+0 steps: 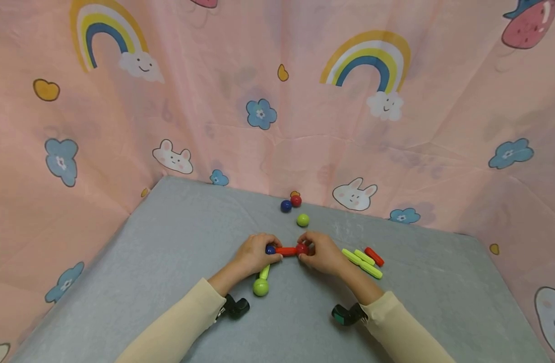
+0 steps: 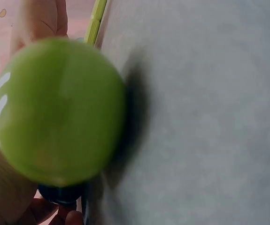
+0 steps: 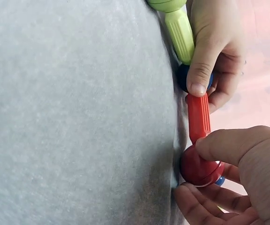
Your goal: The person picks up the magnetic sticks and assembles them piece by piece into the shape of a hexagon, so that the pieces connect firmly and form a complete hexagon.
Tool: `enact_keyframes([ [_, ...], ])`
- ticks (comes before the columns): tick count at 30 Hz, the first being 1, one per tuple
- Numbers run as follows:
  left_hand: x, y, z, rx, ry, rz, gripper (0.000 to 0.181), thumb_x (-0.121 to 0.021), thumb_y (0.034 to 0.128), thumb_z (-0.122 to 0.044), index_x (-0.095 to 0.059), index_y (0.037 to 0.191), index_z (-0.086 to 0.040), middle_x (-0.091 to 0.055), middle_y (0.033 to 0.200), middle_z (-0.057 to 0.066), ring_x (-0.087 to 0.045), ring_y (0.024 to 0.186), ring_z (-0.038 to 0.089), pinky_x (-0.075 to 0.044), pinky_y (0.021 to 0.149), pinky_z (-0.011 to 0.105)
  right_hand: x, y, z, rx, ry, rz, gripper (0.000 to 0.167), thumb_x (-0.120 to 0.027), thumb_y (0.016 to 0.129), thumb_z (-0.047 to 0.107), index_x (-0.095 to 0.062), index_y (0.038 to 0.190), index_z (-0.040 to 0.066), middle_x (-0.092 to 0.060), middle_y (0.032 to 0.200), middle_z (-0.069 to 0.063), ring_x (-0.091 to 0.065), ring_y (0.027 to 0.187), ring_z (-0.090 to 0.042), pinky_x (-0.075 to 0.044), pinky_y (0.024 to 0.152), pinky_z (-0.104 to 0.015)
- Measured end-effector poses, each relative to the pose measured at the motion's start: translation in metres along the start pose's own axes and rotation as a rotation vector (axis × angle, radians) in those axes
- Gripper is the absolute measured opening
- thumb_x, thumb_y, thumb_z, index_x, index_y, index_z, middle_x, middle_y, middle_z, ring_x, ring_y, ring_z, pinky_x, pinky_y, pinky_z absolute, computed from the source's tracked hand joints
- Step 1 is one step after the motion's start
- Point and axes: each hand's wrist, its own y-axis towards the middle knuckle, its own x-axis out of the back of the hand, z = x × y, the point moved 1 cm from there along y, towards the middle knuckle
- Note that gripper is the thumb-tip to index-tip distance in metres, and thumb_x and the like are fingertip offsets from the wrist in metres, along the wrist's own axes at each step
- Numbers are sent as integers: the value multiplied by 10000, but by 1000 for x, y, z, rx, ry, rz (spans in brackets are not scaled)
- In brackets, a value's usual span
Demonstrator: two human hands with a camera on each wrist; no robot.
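My left hand [image 1: 255, 253] pinches a dark blue ball [image 3: 183, 78] between thumb and fingers. From that ball a red rod [image 1: 286, 251] runs right to a red ball [image 1: 302, 249], which my right hand [image 1: 321, 252] holds by thumb and fingertips. A lime-green rod [image 3: 179, 35] also joins the blue ball and slants toward me, ending in a green ball [image 1: 260, 287]. That green ball fills much of the left wrist view and hides most of the left hand there.
Beyond the hands lie a loose blue ball [image 1: 286, 205], a red ball [image 1: 296, 200] and a green ball [image 1: 303, 220]. Right of the right hand are several lime-green rods [image 1: 370, 269] and a red rod [image 1: 374, 256]. A pink printed curtain [image 1: 295, 151] stands behind the grey-covered table [image 1: 186, 217].
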Motion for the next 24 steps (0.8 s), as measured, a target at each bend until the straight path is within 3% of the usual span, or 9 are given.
enact_keyframes([
  [9, -2, -1, -2, -2, 30, -12, 197, -761, 815, -338, -723, 955, -205, -670, 967, 0, -544, 878, 157, -432, 769, 308, -1, -6, 2, -29, 19, -23, 305, -747, 798, 107, -647, 1079, 41, -641, 959, -71, -577, 778, -141, -515, 679, -272],
  [18, -8, 4, -8, -68, 30, 3, 189, -758, 810, -294, -741, 986, -228, -667, 942, -28, -536, 865, 157, -423, 739, 314, -3, -14, 0, -28, 44, -31, 315, -750, 785, 71, -640, 1079, 54, -634, 978, -62, -586, 797, -139, -513, 663, -246],
  [24, -7, 4, -11, -88, 25, 24, 169, -744, 819, -251, -742, 986, -225, -662, 916, -29, -533, 847, 159, -407, 733, 319, 6, -25, -1, -62, -51, -56, 340, -725, 794, 86, -645, 1124, 76, -649, 1043, -87, -603, 852, -175, -536, 755, -348],
])
